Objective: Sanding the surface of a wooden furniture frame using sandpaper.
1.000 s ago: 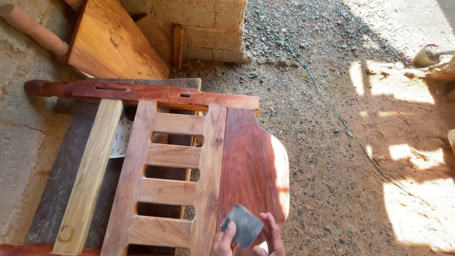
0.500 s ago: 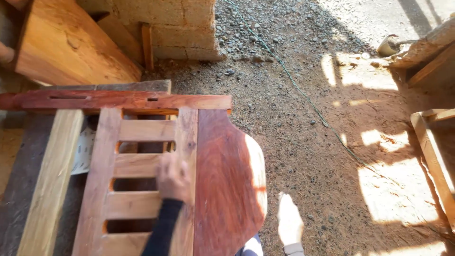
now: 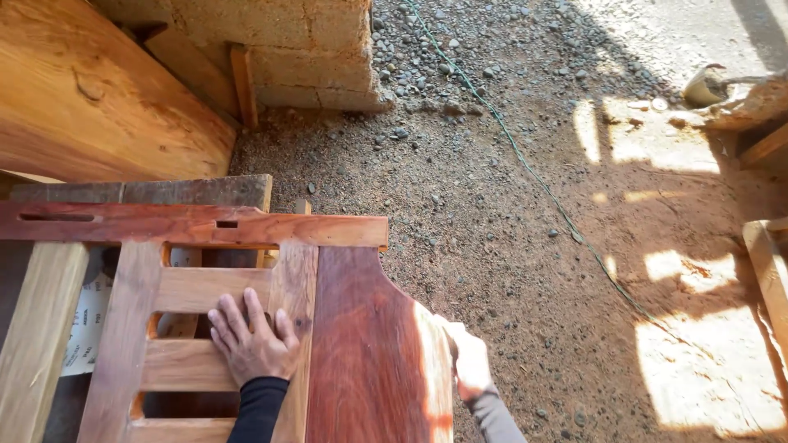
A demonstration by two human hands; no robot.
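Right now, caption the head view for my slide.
Left hand flat on slatted wooden panel; right hand at its curved edge.

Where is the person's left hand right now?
In the head view, the left hand lies flat, low and left of centre, on the slatted part of the wooden frame, just left of its reddish solid panel.

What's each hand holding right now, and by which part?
Left hand holds nothing: flat on the wooden frame, at an upright. Right hand is at the reddish panel edge; its grip cannot be told.
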